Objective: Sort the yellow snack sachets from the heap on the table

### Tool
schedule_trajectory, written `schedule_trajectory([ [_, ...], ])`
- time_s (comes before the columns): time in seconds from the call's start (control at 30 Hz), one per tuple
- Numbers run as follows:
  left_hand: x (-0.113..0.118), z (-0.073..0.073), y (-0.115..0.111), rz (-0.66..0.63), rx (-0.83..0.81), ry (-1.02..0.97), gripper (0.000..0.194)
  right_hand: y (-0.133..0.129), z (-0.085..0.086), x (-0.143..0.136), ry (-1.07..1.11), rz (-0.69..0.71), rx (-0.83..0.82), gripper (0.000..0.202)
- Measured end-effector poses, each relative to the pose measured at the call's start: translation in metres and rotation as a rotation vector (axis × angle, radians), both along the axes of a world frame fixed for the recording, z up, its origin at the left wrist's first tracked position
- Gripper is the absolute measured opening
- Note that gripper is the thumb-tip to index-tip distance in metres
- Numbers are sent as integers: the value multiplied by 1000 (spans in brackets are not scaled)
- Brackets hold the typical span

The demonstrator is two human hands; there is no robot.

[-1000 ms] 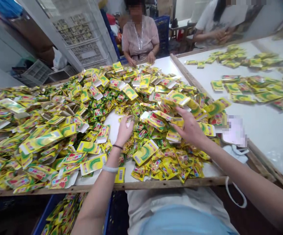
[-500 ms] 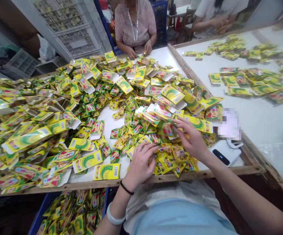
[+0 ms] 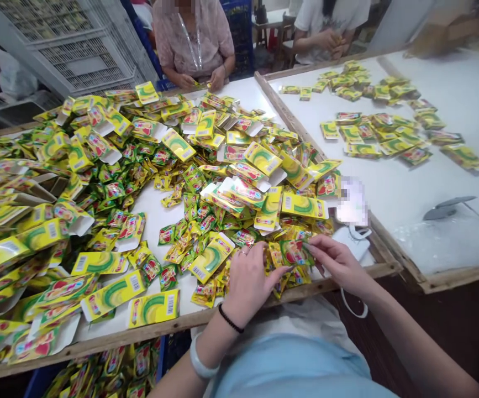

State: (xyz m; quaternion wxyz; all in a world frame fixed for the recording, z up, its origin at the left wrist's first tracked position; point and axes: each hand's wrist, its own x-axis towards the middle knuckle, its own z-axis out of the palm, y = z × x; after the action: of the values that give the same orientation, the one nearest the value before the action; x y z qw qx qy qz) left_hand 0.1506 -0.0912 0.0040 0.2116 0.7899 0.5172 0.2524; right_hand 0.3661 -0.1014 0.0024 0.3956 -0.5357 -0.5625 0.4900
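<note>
Low over the front edge of the table, my left hand (image 3: 249, 279) curls its fingers and thumb around a yellow sachet (image 3: 275, 255); its palm side is hidden. To its right, my right hand (image 3: 338, 262) pinches the end of a green and red sachet (image 3: 294, 252) between thumb and fingers. The two sachets lie side by side between my hands. Beneath are more loose yellow sachets (image 3: 206, 293). A yellow box with a green arc (image 3: 212, 257) rests just left of my left hand. Other flat boxes (image 3: 305, 206) lie behind my hands.
A large heap of boxes and sachets (image 3: 52, 204) covers the left side. Right of my hands stands a white device with a strap (image 3: 352, 243). Past a wooden divider (image 3: 289, 113) lie filled-looking boxes (image 3: 392, 145). Two people sit opposite. A blue crate (image 3: 160, 354) is below.
My view has swung to the right. My right hand has come down and nearer, and now pinches a green and red sachet. A box now lies beside my left hand.
</note>
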Motion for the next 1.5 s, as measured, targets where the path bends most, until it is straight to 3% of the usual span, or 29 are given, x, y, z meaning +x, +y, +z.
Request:
schedule_trajectory([
  [0.07, 7, -4, -2, -47, -99, -72, 44, 7, 5, 6, -196, 106, 153, 18],
  [0.17, 6, -4, 1, -61, -208, -147, 38, 19, 15, 14, -342, 146, 317, 19],
  [0.27, -2, 0, 5, -43, -252, -186, 30, 26, 25, 21, -320, 214, 288, 20],
  [0.43, -12, 4, 4, -133, -378, -477, 22, 29, 34, 10, -297, 468, 240, 23],
  [0.67, -8, 7, 0, -37, -400, -653, 30, 36, 37, -14, -425, 466, 294, 24],
  [0.77, -2, 2, -2, 23, -348, -707, 28, 32, 31, -21, -231, 351, 251, 21],
  [0.9, 6, -12, -6, 182, -177, -776, 20, 16, 12, -46, 408, 162, -64, 38],
  [0.97, 7, -13, -4, 213, -106, -742, 16, 9, 5, -61, 617, 119, -226, 40],
  [1.03, 4, -6, 6, 172, -25, -639, 11, 8, 2, -70, 722, -1, -282, 32],
  [1.13, -8, 17, 41, 172, 203, -331, 14, 17, 4, -67, 720, -189, -184, 28],
  [1.23, -19, 35, 90, 384, 392, -52, 29, 27, 6, -53, 546, -221, -65, 31],
  [1.3, -24, 39, 115, 456, 362, 44, 32, 30, 6, -44, 468, -175, -60, 33],
  [1.37, -28, 39, 128, 441, 272, 84, 27, 32, 3, -36, 442, -136, -76, 34],
  [1.43, -34, 41, 125, 415, 218, 70, 20, 36, -1, -32, 432, -135, -77, 35],
  [1.5, -42, 47, 108, 374, 198, 11, 18, 40, -3, -32, 425, -128, -84, 35],
])
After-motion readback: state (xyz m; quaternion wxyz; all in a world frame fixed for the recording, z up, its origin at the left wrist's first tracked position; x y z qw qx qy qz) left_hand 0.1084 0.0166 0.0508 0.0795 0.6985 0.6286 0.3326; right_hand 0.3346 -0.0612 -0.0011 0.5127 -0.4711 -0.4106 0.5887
